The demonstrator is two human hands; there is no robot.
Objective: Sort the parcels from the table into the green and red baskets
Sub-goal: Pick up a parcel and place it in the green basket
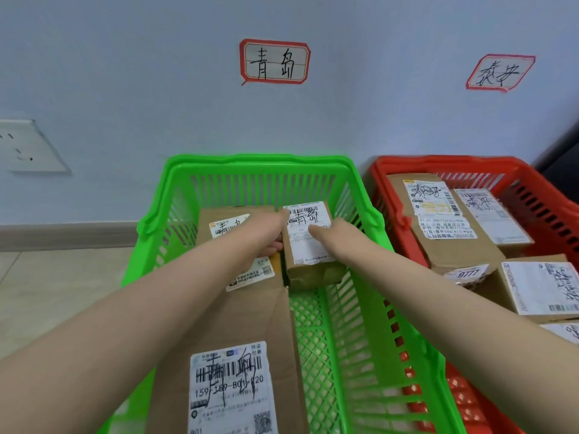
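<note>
Inside the green basket (pixel 257 166) a small brown parcel (pixel 308 245) with a white label is held between both hands. My left hand (pixel 269 233) grips its left side, thumb on the top edge and fingers curled underneath. My right hand (pixel 332 233) holds its right side, thumb laid on the label. A second labelled parcel (pixel 219 223) lies behind my left hand at the basket's back. A large flat cardboard parcel (pixel 238 339) fills the basket's near left. The red basket (pixel 438 164) to the right holds several labelled parcels (pixel 445 220).
Both baskets stand on the floor against a pale blue wall. A handwritten sign (pixel 275 61) hangs above the green basket and another sign (pixel 499 72) above the red one. A wall socket (pixel 28 145) is at the left. Green mesh floor shows at the basket's near right.
</note>
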